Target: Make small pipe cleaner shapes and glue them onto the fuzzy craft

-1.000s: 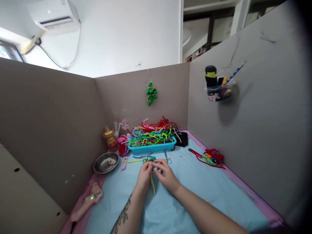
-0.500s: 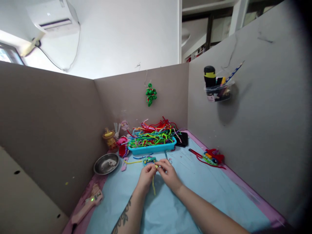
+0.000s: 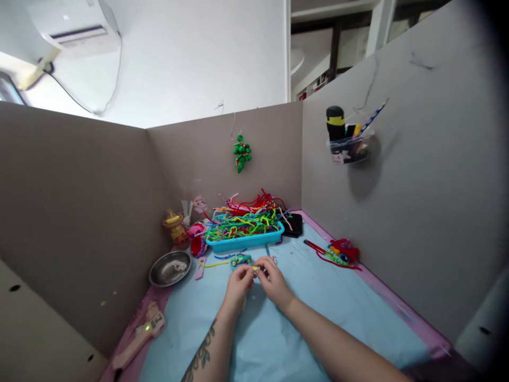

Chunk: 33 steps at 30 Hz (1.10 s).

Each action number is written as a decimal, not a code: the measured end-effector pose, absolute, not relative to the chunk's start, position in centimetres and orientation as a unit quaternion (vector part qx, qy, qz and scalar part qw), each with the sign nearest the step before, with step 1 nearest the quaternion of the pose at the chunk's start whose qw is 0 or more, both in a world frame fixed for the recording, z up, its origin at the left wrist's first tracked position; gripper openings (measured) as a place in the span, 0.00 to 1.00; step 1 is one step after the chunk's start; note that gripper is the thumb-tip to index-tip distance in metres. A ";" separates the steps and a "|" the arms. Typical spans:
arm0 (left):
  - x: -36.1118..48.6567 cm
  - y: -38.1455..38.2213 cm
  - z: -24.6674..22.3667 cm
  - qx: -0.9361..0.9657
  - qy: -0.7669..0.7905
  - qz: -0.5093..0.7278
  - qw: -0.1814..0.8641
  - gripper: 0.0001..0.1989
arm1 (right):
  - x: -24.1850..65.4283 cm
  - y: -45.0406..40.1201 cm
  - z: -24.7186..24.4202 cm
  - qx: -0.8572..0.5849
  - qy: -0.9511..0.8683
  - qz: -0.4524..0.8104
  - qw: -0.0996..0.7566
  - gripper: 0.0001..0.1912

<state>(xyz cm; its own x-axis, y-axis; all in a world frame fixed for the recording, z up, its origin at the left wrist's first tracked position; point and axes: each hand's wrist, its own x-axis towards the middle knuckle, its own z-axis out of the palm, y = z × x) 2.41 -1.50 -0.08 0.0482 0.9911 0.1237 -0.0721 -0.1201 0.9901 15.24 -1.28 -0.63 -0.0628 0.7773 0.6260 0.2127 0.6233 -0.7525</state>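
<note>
Both hands meet over the blue mat, pinching a yellow pipe cleaner (image 3: 255,269) between their fingertips. My left hand (image 3: 239,284) is closed on it, and part of its loose tail shows faintly below the palm. My right hand (image 3: 274,281) grips the other end with thumb and forefinger. Just beyond the fingertips lies a small teal-and-green pipe cleaner piece (image 3: 240,260). A straight yellow pipe cleaner (image 3: 214,264) rests to its left, beside a pink hair clip (image 3: 200,268).
A blue tray (image 3: 246,243) heaped with coloured pipe cleaners stands at the back. To the left are a metal bowl (image 3: 157,273) with small white bits and a pink glue gun (image 3: 139,339), its light green. Red and coloured pieces (image 3: 342,252) lie at right, near the grey partition (image 3: 417,185).
The yellow pipe cleaner's tail, which hung down between my hands, is now mostly hidden behind my left hand. The whole view has shifted slightly.
</note>
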 end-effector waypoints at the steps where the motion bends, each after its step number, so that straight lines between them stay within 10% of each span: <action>1: 2.5 -1.6 0.0 0.525 0.436 0.533 0.500 0.18 | 15.3 -1.3 -0.6 -0.360 -0.686 0.242 0.584 0.06; 33: 3.0 -0.9 -0.1 0.528 0.426 0.551 0.486 0.17 | 15.5 -1.0 -0.8 -0.392 -0.651 0.268 0.592 0.07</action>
